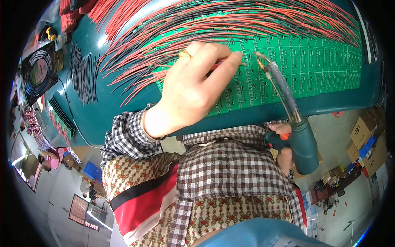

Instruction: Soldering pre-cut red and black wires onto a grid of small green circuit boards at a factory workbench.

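Left grip [195, 88] tight on slender wire [245, 64], right grip [284, 159] snug around rounded soldering gun [303, 148]

The person wears a gold ring [184, 53], black-white checked sleeve [127, 133] and brown-white checked garment [234, 168].

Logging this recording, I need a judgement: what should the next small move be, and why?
Likely bring the soldering gun to the red wire: the left hand pinches it over the green boards, and the right hand holds the gun with its tip nearby but apart.
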